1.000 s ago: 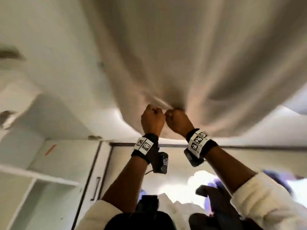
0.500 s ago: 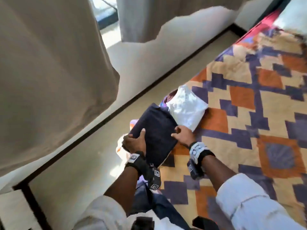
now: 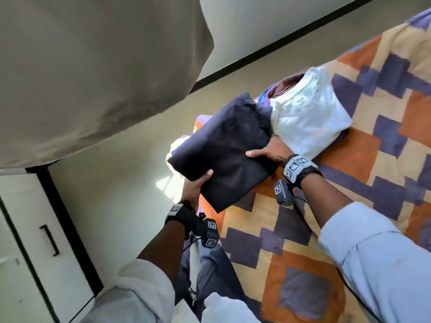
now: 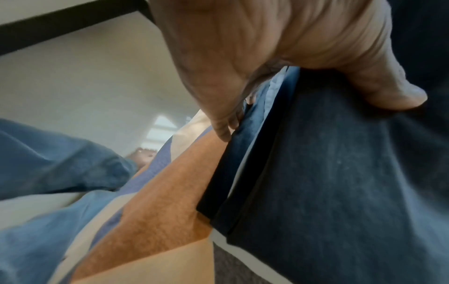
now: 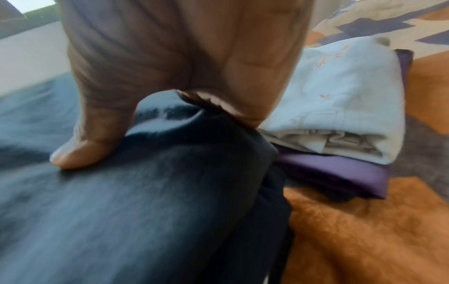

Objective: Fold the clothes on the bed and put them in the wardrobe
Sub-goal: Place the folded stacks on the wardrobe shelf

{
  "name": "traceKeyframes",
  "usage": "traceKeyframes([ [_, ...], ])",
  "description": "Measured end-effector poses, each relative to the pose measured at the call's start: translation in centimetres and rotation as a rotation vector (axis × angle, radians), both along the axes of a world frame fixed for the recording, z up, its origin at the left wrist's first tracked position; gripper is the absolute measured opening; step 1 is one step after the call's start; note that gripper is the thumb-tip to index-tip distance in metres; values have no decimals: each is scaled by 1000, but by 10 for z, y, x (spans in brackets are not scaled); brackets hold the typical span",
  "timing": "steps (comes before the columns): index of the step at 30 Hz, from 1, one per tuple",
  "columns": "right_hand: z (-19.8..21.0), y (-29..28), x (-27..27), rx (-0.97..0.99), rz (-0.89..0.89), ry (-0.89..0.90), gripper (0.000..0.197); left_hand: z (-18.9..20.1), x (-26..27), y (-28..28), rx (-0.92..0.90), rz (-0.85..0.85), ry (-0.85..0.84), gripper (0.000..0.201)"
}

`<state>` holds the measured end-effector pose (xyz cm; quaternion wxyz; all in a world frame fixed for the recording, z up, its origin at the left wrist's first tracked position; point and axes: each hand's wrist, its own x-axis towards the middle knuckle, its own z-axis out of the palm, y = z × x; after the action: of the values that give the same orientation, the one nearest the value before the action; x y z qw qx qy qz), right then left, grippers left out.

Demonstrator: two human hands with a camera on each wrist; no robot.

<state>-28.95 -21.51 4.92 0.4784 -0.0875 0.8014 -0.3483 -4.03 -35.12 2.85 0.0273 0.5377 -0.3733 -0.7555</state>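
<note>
Head view: the left hand [image 3: 195, 185] and right hand [image 3: 268, 152] each grip an opposite edge of the folded navy garment [image 3: 224, 148], thumbs on top, beside a folded white T-shirt [image 3: 307, 115] on the patterned blanket [image 3: 349, 206].

Under the thumb and fingers [image 5: 80, 151] of both hands lies the folded navy garment [image 3: 224, 148], a matt, smooth woven cloth with a faint sheen where light strikes its creases. Just beyond the right fingers, the folded white shirt [image 3: 307, 117] is soft, matt cotton-like knit with a ribbed collar; beneath it, the purple garment [image 5: 340, 173] looks smoother, slightly satiny. The bed cover [image 3: 349, 229] below is fuzzy, napped fleece. The curtain [image 3: 93, 66] is plain matt cloth.
</note>
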Motion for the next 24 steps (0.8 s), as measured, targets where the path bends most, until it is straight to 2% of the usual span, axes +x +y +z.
traceKeyframes([
  [5, -11, -3, -3, -170, -188, -323, 66, -18, -8, 4, 62, 101, 33, 78],
  [9, -24, -13, -11, -98, -181, -409, 63, -26, -14, 3, 98, 121, 63, 75],
  [13, -32, -15, -6, -80, -239, -440, 41, -35, -15, 7, 147, 178, 82, 81],
  [17, -38, -13, 0, -105, -266, -386, 44, -45, -15, 4, 197, 192, 47, 84],
  [21, -41, -19, 3, -78, -310, -390, 54, -46, -19, 3, 336, 224, 100, 60],
  [24, -20, -20, 19, -59, -317, -402, 59, -29, -14, 2, 422, 246, 210, 49],
])
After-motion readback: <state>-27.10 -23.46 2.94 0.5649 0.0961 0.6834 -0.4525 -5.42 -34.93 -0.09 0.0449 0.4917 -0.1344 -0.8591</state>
